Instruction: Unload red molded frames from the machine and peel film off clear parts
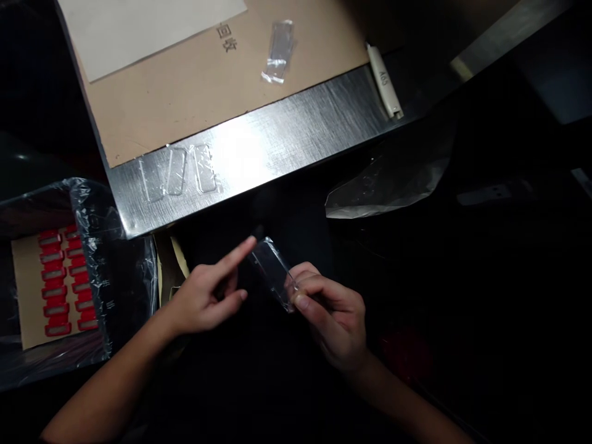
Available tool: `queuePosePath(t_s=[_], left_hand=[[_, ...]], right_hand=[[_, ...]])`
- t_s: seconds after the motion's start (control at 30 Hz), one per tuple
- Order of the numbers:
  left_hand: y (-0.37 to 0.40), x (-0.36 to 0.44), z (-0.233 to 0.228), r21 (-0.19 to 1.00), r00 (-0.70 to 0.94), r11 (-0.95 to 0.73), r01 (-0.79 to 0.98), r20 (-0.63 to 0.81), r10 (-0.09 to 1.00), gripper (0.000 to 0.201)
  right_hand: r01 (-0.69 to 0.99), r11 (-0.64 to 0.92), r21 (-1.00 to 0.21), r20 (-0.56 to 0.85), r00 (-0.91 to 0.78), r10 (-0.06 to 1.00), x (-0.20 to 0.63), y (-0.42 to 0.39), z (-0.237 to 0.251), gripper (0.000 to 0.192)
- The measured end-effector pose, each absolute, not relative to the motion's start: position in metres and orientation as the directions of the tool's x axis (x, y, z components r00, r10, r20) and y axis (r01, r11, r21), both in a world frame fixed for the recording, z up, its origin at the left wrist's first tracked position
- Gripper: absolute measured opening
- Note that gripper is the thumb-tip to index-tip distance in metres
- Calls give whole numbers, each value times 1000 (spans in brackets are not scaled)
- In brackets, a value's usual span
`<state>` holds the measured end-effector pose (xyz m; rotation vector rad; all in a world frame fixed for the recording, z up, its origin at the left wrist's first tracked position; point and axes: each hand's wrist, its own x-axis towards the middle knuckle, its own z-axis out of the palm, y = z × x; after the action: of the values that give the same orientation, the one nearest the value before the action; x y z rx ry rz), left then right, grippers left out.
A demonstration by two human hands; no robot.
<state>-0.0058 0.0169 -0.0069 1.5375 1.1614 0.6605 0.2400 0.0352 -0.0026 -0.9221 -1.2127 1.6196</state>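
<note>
Clear plastic sleeve, probably light and slippery, is pinched at its near end by the right hand; left hand spread, forefinger pointing.

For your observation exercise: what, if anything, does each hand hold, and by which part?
The right hand pinches a clear plastic piece at its near end. The left hand holds nothing; its forefinger points toward the far end.

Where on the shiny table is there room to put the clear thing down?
The steel table is bare between the three clear pieces near its front edge and the white pen. The brown board is bare between the white sheet and the clear packet.
</note>
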Motion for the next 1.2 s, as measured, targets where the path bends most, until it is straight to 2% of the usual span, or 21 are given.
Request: queuePosePath(t_s=[0.1, 0.17, 0.27, 0.33, 0.5, 0.57, 0.67, 0.83, 0.93, 1.03, 1.1, 1.2], left_hand=[[18, -15, -6, 945, 206, 127, 302, -195, 959, 82], [13, -13, -6, 962, 136, 137, 236, -172, 976, 76], [-1, 4, -8, 979, 193, 114, 170, -147, 970, 45], [-11, 20, -12, 985, 310, 134, 113, -163, 937, 38], [-24, 49, -22, 919, 428, 361, -161, -264, 864, 76], [-24, 53, -24, 856, 439, 436, -277, -291, 850, 77], [-20, 53, -25, 773, 411, 499, -391, -338, 847, 67], [-14, 52, -25, 825, 300, 461, -328, -371, 879, 45], [-11, 53, -25, 868, 52, 438, -233, -438, 897, 22], [-6, 54, -24, 902, -152, 408, -140, -426, 892, 31], [-3, 53, -25, 906, -123, 403, -126, -417, 900, 33], [4, 50, -27, 858, 17, 468, -213, -476, 879, 28]], right_hand=[[-226, -158, -961, -80, -321, 944, 241, 36, -4, 17], [-212, -165, -963, -99, -293, 951, 240, 37, -6, 16], [-151, -179, -972, -141, -233, 962, 237, 40, -9, 16], [-99, -186, -977, -165, -189, 968, 236, 42, -11, 15], [-26, -246, -969, -240, -141, 960, 237, 43, -12, 11], [-70, -296, -953, -282, -157, 946, 237, 42, -12, 11], [-205, -406, -890, -371, -189, 909, 236, 41, -12, 13], [-412, -566, -714, -500, -266, 824, 234, 42, -14, 18], [-476, -591, -652, -503, -312, 806, 235, 42, -15, 16], [-484, -602, -634, -502, -334, 798, 237, 42, -14, 16], [-482, -603, -636, -498, -341, 798, 237, 43, -13, 17], [-474, -604, -641, -490, -354, 797, 238, 43, -12, 17]])
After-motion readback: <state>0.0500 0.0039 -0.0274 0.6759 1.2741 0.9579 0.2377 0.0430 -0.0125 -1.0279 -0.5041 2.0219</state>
